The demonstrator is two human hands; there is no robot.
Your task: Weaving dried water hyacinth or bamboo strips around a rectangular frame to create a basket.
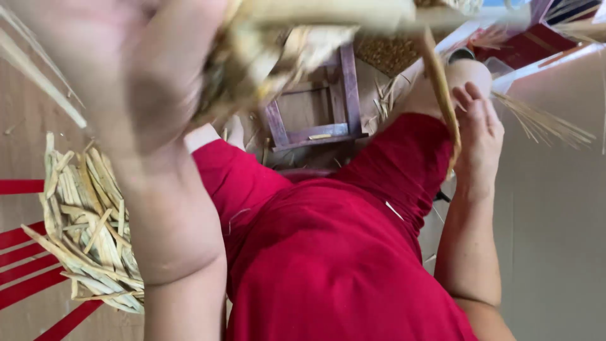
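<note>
Gripping a blurred bundle of pale dried straw (284, 50) at 12 o'clock, left hand (107, 69) closed; right hand (476, 129) at 3 o'clock, fingers loosely curled round one long strand (442, 95); tension should stay even.

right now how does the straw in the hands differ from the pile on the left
The held straw is bunched, raised close to the camera and blurred; the pile lies loose, sharp and spread on the floor. The left hand grips the bunch, and one strand runs down to the right hand; no hand touches the pile. Both are pale yellow dried strips.
</note>
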